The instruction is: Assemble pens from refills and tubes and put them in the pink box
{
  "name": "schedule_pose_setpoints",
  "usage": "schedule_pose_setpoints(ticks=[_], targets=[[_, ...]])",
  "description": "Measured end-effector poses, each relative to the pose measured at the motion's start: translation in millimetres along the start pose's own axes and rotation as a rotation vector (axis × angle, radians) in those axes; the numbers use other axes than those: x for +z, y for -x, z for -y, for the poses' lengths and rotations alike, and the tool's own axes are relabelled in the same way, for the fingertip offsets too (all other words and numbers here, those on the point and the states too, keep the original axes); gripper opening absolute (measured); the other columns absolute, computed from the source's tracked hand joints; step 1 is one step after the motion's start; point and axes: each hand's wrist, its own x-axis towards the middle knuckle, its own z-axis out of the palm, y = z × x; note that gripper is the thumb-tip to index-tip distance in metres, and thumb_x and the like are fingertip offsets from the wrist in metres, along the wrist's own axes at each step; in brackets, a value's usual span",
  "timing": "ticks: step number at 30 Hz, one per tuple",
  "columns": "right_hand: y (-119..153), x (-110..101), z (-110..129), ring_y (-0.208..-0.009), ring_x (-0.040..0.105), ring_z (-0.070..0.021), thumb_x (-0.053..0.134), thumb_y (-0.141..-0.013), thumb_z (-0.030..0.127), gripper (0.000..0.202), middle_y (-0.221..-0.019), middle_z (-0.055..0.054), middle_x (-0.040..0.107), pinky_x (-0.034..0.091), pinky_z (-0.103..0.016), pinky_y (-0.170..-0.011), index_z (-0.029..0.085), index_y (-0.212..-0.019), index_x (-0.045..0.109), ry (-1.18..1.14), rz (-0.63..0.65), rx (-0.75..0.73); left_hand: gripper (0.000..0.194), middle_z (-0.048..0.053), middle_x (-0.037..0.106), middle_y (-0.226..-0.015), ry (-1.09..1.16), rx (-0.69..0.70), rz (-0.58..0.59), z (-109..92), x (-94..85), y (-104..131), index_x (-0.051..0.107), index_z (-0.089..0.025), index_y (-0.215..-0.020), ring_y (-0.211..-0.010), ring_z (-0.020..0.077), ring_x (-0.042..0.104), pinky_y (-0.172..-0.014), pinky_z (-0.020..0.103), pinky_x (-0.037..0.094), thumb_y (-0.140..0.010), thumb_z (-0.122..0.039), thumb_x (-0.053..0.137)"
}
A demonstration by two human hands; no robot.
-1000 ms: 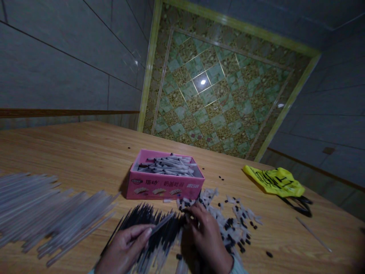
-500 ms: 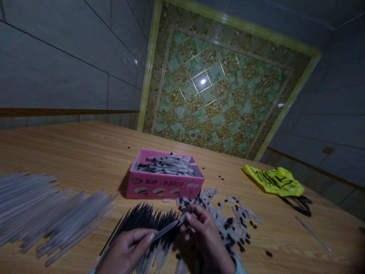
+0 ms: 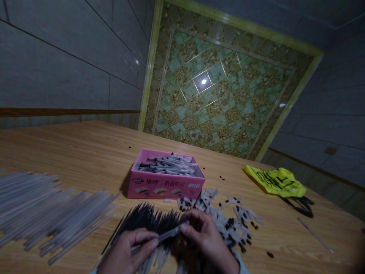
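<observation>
Between my two hands runs a slim translucent plastic tube (image 3: 170, 233), tilted up toward the right. My left hand (image 3: 132, 249) pinches its lower end between thumb and fingers. At the upper end, my right hand (image 3: 203, 232) is closed on the tube with thumb and forefinger; any small piece there is hidden by the fingertips. Beneath the hands lies a bundle of thin sticks with black pointed ends (image 3: 142, 219). To the right of my right hand spreads a heap of small clear and black caps (image 3: 225, 224).
A pink box (image 3: 167, 187) full of black-tipped tubes stands behind the hands. Long clear tubes (image 3: 65, 213) lie in piles at the left. On the right are a yellow bag (image 3: 275, 182) with black straps and a single thin tube (image 3: 315, 235) on the wooden table (image 3: 94, 152).
My right fingers have closed onto the upper end of the tube, where a small clear piece showed before. My left hand keeps its pinch and has shifted slightly right.
</observation>
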Motion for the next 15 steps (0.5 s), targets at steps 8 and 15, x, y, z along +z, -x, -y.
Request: schedule_pose_setpoints(ticks=[8, 15], targets=[[5.3, 3.9, 2.8, -0.054, 0.039, -0.0108, 0.056, -0.079, 0.039, 0.031, -0.054, 0.003, 0.041, 0.028, -0.021, -0.048, 0.014, -0.061, 0.056, 0.359, -0.022, -0.099, 0.02, 0.0, 0.064, -0.061, -0.216, 0.195, -0.114, -5.6, -0.9, 4.0, 0.073, -0.025, -0.068, -0.061, 0.0163, 0.06, -0.056, 0.022, 0.045, -0.075, -0.033, 0.057], [7.9, 12.6, -0.3, -0.043, 0.04, -0.0095, 0.062, -0.066, 0.056, 0.045, -0.046, 0.002, 0.045, 0.027, -0.02, -0.041, 0.012, -0.057, 0.055, 0.126, -0.06, 0.057, 0.017, 0.0, 0.064, -0.062, -0.362, 0.488, -0.216, -5.2, -2.5, 12.3, 0.072, -0.028, -0.08, -0.057, 0.0133, 0.061, -0.051, 0.018, 0.046, -0.077, -0.023, 0.056]])
